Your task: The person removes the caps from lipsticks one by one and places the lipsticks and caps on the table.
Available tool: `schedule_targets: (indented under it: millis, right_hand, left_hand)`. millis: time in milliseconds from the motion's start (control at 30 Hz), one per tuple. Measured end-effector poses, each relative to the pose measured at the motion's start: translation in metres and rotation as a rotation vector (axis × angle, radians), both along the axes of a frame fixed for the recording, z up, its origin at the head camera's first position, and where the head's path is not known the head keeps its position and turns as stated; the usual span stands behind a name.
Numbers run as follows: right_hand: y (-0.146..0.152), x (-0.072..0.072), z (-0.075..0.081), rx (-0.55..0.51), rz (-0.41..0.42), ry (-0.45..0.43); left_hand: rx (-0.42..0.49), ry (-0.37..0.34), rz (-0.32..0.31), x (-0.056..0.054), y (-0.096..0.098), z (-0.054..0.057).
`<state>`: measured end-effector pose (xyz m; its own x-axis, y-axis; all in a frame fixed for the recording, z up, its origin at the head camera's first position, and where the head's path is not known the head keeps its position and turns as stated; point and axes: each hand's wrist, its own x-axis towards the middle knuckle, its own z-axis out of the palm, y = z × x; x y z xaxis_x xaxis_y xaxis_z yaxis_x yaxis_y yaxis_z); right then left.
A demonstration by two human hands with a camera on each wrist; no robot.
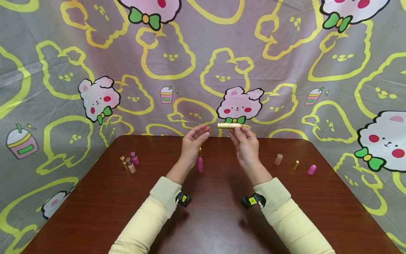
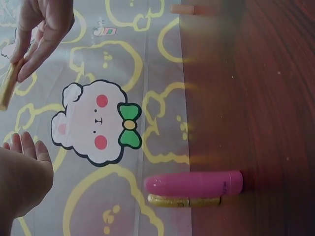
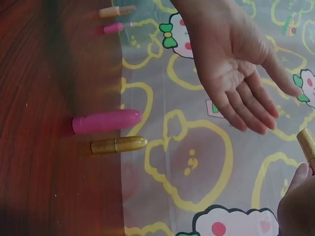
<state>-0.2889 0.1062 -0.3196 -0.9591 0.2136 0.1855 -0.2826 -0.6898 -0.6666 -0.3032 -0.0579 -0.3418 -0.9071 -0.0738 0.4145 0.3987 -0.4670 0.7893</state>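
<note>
Gold tube (image 1: 227, 125) level, right grip (image 1: 247, 144) pinching one end.
Left grip (image 1: 192, 143) empty, thumb apart; light, steady pinch should suit it best.

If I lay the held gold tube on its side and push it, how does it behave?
The gold tube would likely roll: its sides look round. It's probably stiff, jutting straight from the right hand, held near one end. Its shiny surface may feel slippery.
</note>
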Motion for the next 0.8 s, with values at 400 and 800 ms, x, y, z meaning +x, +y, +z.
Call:
schedule_targets:
  millis: [400, 800]
  right_hand:
    - [-0.007, 0.005, 0.002, 0.033, 0.036, -0.019]
    - [-0.010, 0.009, 0.000, 0.047, 0.081, -0.022]
  left_hand:
    - [0.025, -0.005, -0.052, 0.002, 0.018, 0.005]
    - [0.076, -0.043, -0.069, 0.002, 0.027, 0.009]
